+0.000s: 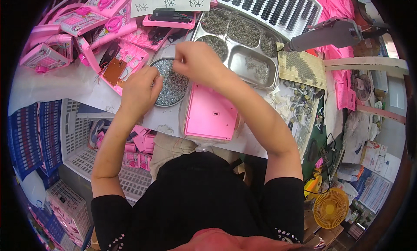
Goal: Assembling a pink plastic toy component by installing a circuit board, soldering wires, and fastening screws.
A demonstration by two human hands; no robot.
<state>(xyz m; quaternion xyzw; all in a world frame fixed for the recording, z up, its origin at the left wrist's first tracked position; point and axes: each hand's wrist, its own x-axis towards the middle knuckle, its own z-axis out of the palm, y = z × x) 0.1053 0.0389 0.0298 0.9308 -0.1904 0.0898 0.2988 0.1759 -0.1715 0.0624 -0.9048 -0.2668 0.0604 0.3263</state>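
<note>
A round metal tin full of small shiny grey parts, too small to make out singly, stands on the table in front of me. My left hand is at its left rim, fingers curled and thumb pressed in. Over the tin's upper right side is my right hand, closed with thumb and fingers together. What either hand holds, if anything, is hidden. Below my right forearm lies a flat pink plastic panel with a small slot. A pink casing with a brown board lies beside my left hand.
A compartmented metal tray holds many small screws. Behind it sits a white tray with rows of black pieces. A grey power screwdriver hangs at the right. Pink toy casings pile up at the left. White crates stand below the table.
</note>
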